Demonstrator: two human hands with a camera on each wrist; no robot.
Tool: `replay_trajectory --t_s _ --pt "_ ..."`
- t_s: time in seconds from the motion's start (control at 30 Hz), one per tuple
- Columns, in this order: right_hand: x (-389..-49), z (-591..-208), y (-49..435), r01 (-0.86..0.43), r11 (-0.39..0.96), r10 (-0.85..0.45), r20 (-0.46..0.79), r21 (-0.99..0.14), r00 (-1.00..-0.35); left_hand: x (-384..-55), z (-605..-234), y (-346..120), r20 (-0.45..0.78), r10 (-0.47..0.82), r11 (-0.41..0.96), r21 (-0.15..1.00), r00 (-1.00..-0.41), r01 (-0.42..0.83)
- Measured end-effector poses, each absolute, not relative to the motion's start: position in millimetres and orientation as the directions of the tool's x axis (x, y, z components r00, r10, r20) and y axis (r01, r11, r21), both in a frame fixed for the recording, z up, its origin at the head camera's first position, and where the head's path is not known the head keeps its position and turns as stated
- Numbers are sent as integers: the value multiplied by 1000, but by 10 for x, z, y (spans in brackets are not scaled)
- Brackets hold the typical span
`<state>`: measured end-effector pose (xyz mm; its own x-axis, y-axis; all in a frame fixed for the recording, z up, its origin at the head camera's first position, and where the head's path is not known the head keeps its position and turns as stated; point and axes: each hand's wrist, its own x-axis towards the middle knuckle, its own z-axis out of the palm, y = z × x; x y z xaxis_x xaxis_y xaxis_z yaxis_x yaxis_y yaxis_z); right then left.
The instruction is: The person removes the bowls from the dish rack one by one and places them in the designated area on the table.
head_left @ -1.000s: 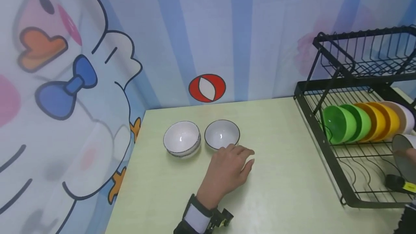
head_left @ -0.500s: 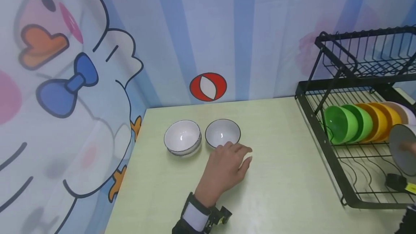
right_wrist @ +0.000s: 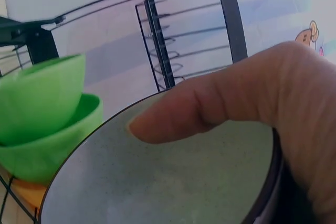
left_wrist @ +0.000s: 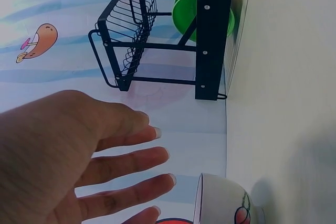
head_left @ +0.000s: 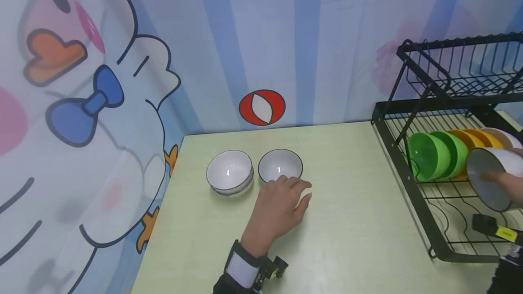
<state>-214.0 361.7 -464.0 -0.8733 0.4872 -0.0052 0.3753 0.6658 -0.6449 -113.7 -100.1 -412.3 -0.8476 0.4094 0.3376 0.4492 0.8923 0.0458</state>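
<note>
We held a dark-rimmed bowl [head_left: 486, 160] at three o'clock, above the dish rack [head_left: 466, 256], our right hand's [head_left: 508, 187] thumb inside its edge. Green bowls [head_left: 439, 158] stood at its ten o'clock. Worktop [head_left: 347, 194] stretched from rack to our left hand [head_left: 275, 214], fingers loosely spread.

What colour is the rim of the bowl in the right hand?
Dark, near black. The rim shows best in the right wrist view.
</note>
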Motion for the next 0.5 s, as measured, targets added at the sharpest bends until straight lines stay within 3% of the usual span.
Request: replay_trajectory --t_s 0.13,0.3,0.4,0.5 --pt "-2389 -5088 3911 354 678 464 2 -645 -886 -1136 -4118 -1021 343 402 895 48 -849 443" --pt "-2504 -5251 4046 356 707 431 -26 -611 -902 -1126 -4096 -1044 338 382 903 60 -860 425" --pt "-2425 -5069 3881 354 698 412 -56 -623 -909 -1124 -4087 -1050 331 377 905 66 -865 420" --pt "-2134 -4492 3391 363 684 396 -95 -633 -913 -1128 -4079 -1053 326 375 907 66 -868 417"
